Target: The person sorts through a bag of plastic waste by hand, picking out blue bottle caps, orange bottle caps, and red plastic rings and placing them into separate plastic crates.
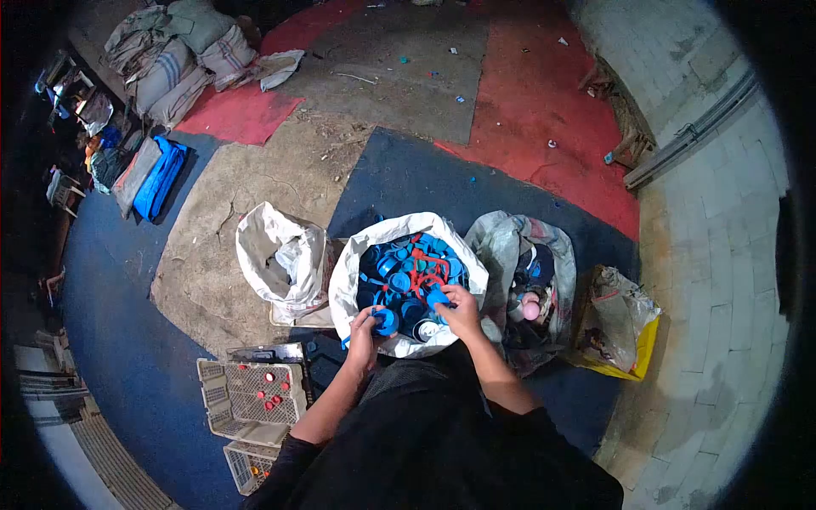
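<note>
Directly before me stands a white woven sack (344, 285) with its rim rolled open. Blue plastic caps (399, 280) fill it, mixed with red plastic rings (429, 270). My left hand (363, 340) is at the near left rim, its fingers closed on a blue cap (386, 322). Over the near right part of the sack, my right hand (460, 313) pinches another blue cap (437, 297). A white cap (427, 330) lies among the blue ones between my hands.
To the left is another white sack (263, 255) with pale contents. A sack of mixed plastic (561, 255) and a yellow crate (648, 344) stand to the right. Beige crates (225, 399) hold several red caps at lower left. Stuffed sacks (170, 76) lie far back, near a block wall (714, 255).
</note>
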